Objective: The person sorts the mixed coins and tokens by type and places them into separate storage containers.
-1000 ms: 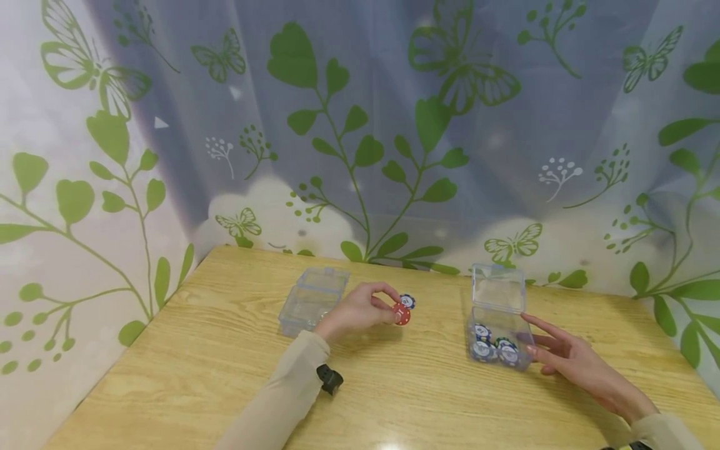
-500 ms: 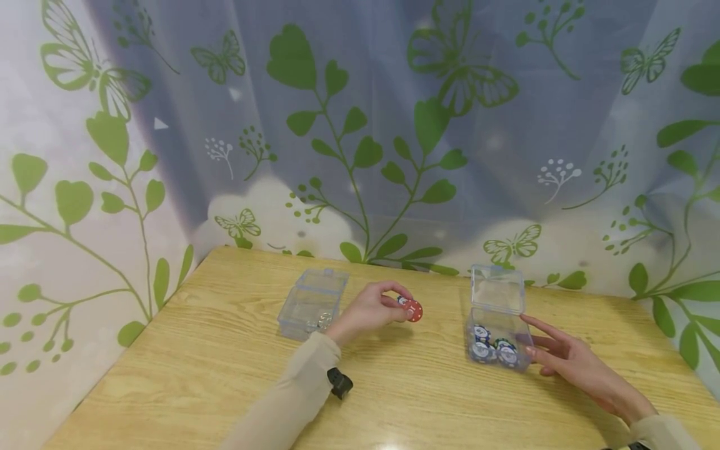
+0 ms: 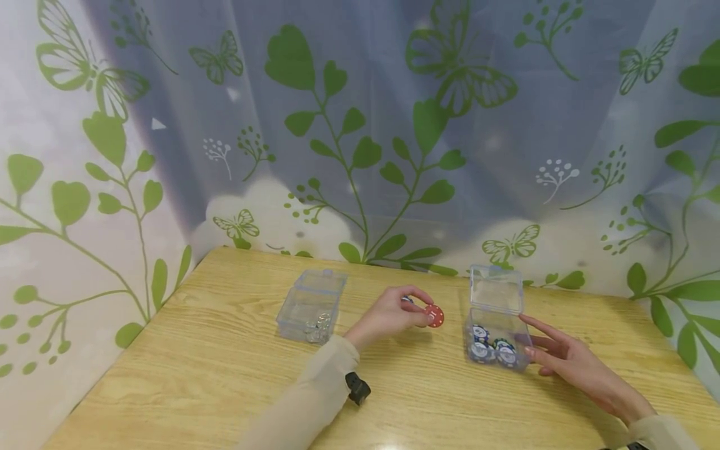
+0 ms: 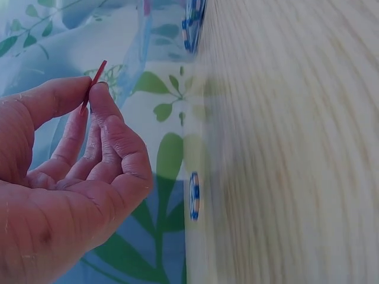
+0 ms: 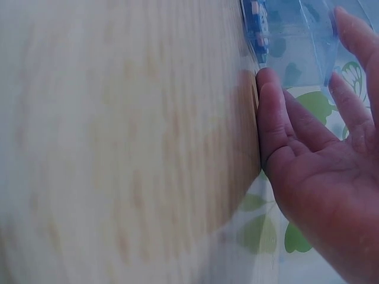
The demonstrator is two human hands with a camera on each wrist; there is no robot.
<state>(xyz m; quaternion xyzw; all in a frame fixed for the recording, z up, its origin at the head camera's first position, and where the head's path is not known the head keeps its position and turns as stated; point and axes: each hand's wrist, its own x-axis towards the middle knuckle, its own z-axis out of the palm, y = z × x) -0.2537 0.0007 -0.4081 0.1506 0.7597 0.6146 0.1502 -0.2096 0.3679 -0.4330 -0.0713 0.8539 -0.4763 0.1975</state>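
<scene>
Between thumb and forefinger, my left hand pinches a red poker chip, raised above the table; the left wrist view shows the chip edge-on. Partly hidden behind that hand, a blue-and-white poker chip is on the table, seen edge-on too in the left wrist view. To the right stands a clear plastic box with its lid up and several blue, black and green poker chips inside. My right hand rests against its right side, fingers extended and fingertips at the wall.
Another clear plastic box, lid open, stands left of my left hand and holds several small shiny round pieces. A curtain printed with leaves and butterflies hangs behind the wooden table.
My left hand has carried the red chip to the right, closer to the chip-filled box. The blue-and-white chip stays put, now more covered by that hand. My right hand keeps its place.
</scene>
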